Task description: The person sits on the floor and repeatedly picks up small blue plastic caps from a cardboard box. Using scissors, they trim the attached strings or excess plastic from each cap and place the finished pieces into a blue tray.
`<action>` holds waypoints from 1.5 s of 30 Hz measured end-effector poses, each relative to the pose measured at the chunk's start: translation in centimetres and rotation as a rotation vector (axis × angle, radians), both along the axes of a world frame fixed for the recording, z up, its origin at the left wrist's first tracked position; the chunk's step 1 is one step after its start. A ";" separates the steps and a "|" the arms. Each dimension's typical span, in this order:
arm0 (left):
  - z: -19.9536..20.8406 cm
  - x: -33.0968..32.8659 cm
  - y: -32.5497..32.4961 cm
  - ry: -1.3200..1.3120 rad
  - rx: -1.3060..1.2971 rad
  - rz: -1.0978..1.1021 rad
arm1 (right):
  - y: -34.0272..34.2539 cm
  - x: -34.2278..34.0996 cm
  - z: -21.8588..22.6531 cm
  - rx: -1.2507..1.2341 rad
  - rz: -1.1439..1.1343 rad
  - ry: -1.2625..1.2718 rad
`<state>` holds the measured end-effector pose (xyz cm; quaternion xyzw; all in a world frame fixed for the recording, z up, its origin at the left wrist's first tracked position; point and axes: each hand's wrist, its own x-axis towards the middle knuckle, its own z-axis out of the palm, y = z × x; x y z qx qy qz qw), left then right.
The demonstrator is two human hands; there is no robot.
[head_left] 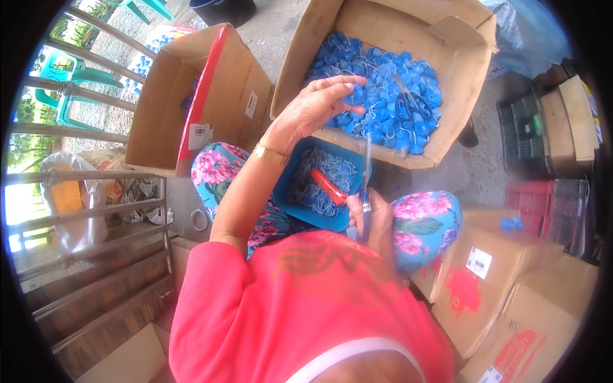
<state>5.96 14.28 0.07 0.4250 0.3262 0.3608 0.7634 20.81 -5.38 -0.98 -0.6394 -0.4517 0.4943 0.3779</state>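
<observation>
My left hand (pixel 319 105) reaches over the near left of a large open cardboard box (pixel 297 57), fingers and thumb apart. Small blue plastic pieces (pixel 383 83) with pale strings fill the box bottom. Some show in the gap between my fingers, and none is plainly gripped. Close to my body, my right hand (pixel 377 220) is closed round a blue-handled bladed tool (pixel 367 166), its long narrow blade pointing up and away. By the right thumb, a red-handled tool (pixel 329 187) lies on tangled pale-blue strings in a blue basin (pixel 287 201) between my legs.
Dark-handled scissors (pixel 408 104) rest on the blue pieces. A second cardboard box (pixel 236 96) stands left, beside a metal railing (pixel 96 134). Closed cartons (pixel 476 287) sit at right, with crates (pixel 527 137) beyond them. Green plastic chairs (pixel 70 86) stand outside the railing.
</observation>
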 end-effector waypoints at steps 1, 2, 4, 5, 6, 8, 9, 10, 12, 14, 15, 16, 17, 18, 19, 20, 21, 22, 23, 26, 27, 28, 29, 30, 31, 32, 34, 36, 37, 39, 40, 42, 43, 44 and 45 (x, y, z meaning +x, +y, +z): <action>0.8 -0.5 -1.0 -0.049 -0.018 -0.013 | -0.1 -0.1 -0.3 0.055 -0.054 -0.013; 1.5 -1.1 -2.0 -0.090 -0.031 -0.019 | 0.2 -0.3 0.7 0.119 -0.012 -0.124; 2.2 -2.0 -3.7 -0.144 0.009 -0.036 | 0.3 -0.6 0.7 0.251 -0.020 -0.342; 2.5 -2.2 -4.5 -0.117 0.062 -0.015 | 0.3 -0.7 0.6 0.318 -0.026 -0.451; 2.9 -2.4 -5.6 -0.081 0.110 0.006 | 0.1 -0.6 0.4 0.338 -0.024 -0.555; 4.2 -2.8 -7.6 -0.005 0.156 0.039 | 0.6 -0.3 -0.3 0.476 -0.048 -0.693; 4.4 -3.0 -8.3 -0.055 0.131 0.068 | 0.7 -0.4 -0.2 0.548 -0.050 -0.762; 4.4 -3.3 -8.9 -0.105 0.106 0.097 | 0.5 -0.6 0.0 0.531 -0.039 -0.760; 4.7 -3.9 -9.7 -0.142 0.093 0.149 | 0.4 -1.1 0.9 0.514 -0.019 -0.757; 4.8 -4.3 -10.5 -0.115 0.101 0.187 | 0.1 -1.6 1.4 0.476 -0.005 -0.750; 4.5 -4.5 -10.7 -0.084 0.147 0.201 | 0.0 -1.8 1.5 0.457 0.000 -0.747; 4.1 -4.7 -10.8 -0.052 0.193 0.214 | -0.1 -2.0 1.5 0.460 0.007 -0.741; 3.8 -4.7 -10.9 -0.025 0.240 0.223 | -0.1 -2.1 1.6 0.463 0.011 -0.740; 3.7 -4.7 -11.0 -0.014 0.235 0.232 | -0.1 -2.1 1.6 0.466 0.015 -0.739; 3.6 -4.7 -11.3 -0.003 0.229 0.241 | -0.1 -2.1 1.7 0.475 0.013 -0.753; 3.5 -4.7 -11.6 0.010 0.222 0.251 | -0.1 -2.2 1.7 0.482 0.012 -0.765; 3.4 -4.6 -11.8 -0.010 0.212 0.257 | -0.1 -2.3 1.7 0.490 0.011 -0.777; 3.4 -4.4 -12.1 -0.031 0.203 0.262 | -0.2 -2.3 1.5 0.506 0.016 -0.808; 3.3 -4.2 -12.3 -0.049 0.194 0.265 | -0.2 -2.1 1.3 0.522 0.019 -0.838; 3.6 -4.4 -12.7 0.020 0.218 0.254 | -0.6 -2.0 1.1 0.565 0.030 -0.903; 3.6 -4.4 -12.9 0.017 0.208 0.264 | -0.7 -1.9 1.1 0.580 0.036 -0.919; 3.6 -4.4 -13.1 0.014 0.199 0.274 | -0.8 -1.8 0.9 0.598 0.031 -0.923; 3.7 -4.4 -13.1 0.009 0.192 0.281 | -0.7 -1.8 0.7 0.618 0.023 -0.930; 3.5 -4.5 -13.1 -0.003 0.190 0.277 | -0.8 -1.7 0.5 0.639 0.015 -0.937; 3.2 -4.5 -13.0 -0.016 0.188 0.273 | -0.9 -1.7 0.3 0.635 0.019 -0.937; 2.9 -4.6 -13.1 -0.027 0.186 0.273 | -1.0 -1.7 0.2 0.633 0.026 -0.934; 2.8 -4.7 -13.1 -0.090 0.166 0.266 | -1.2 -1.8 0.2 0.601 0.039 -0.860; 2.8 -4.9 -13.1 -0.177 0.108 0.254 | -1.2 -1.9 0.6 0.546 0.052 -0.715; 3.0 -5.2 -13.2 -0.233 0.058 0.244 | -1.3 -2.0 0.6 0.533 0.038 -0.696; 3.2 -5.7 -13.1 -0.288 -0.004 0.221 | -1.5 -1.9 0.5 0.512 0.010 -0.660; 3.3 -6.0 -12.9 -0.288 -0.017 0.208 | -1.4 -1.7 0.6 0.510 0.016 -0.669; 3.3 -6.3 -12.7 -0.312 -0.060 0.187 | -1.3 -1.1 0.6 0.509 0.028 -0.686; 3.2 -6.4 -12.6 -0.337 -0.089 0.178 | -1.3 -1.1 0.7 0.504 0.032 -0.684; 3.1 -6.5 -12.5 -0.361 -0.118 0.170 | -1.2 -1.0 1.1 0.500 0.038 -0.680; 3.0 -6.5 -12.4 -0.412 -0.147 0.147 | -1.1 -1.0 1.4 0.496 0.043 -0.677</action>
